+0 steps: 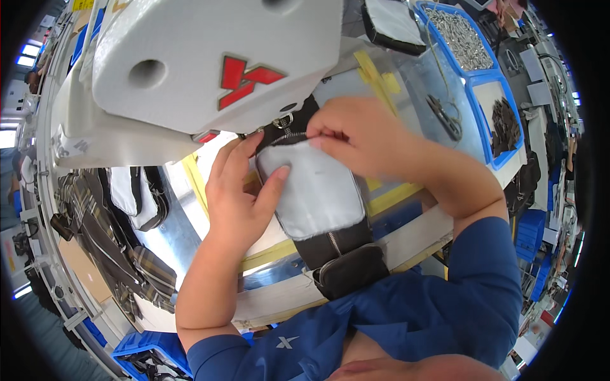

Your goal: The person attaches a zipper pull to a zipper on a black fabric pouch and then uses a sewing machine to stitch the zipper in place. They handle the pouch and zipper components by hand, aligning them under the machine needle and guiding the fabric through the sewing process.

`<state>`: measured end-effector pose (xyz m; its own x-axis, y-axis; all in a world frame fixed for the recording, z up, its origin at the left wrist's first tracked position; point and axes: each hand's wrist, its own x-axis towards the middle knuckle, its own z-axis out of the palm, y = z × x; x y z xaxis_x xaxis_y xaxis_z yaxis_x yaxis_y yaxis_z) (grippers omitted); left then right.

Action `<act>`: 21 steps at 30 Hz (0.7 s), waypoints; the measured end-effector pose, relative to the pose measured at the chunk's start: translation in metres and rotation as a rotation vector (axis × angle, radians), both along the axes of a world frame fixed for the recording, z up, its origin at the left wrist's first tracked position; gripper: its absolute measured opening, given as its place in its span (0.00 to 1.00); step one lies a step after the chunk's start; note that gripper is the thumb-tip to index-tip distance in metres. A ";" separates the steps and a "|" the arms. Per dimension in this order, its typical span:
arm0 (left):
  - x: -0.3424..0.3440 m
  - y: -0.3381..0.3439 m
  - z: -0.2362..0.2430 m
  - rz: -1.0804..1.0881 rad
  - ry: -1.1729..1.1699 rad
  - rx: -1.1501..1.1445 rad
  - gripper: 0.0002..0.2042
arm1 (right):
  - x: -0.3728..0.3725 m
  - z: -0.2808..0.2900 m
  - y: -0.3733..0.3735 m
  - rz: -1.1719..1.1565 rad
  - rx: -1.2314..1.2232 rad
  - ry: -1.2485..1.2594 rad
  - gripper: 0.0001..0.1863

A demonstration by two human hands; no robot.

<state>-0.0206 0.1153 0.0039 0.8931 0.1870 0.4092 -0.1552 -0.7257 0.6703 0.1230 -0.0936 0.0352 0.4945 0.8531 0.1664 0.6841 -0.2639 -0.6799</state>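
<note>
Grey-and-black pouch [316,190] lengthwise toward the sewing machine [210,57], left hand [238,190] flat, right hand [356,136] pinching.

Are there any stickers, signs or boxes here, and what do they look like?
Red logo mark: angular red shape on the white sewing machine head, above the hands.
Blue bin: top right, rectangular, full of small silver metal parts.
Second blue bin: just below it, holding dark parts.
Blue crates: bottom left, on the floor.

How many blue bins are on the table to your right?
2. The far blue bin holds small silvery metal parts; the nearer blue bin, just below it in view, holds dark parts. Others may lie outside the frame.
</note>
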 end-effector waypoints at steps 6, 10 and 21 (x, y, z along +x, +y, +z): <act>-0.012 -0.001 0.016 -0.042 -0.121 0.074 0.08 | -0.022 0.004 -0.006 0.103 0.260 -0.270 0.11; -0.013 -0.004 0.015 -0.108 -0.297 0.158 0.13 | -0.025 0.004 -0.001 0.127 0.362 -0.227 0.11; -0.026 -0.007 0.020 -0.189 -0.065 -0.218 0.13 | -0.023 0.003 -0.009 0.208 0.344 -0.108 0.10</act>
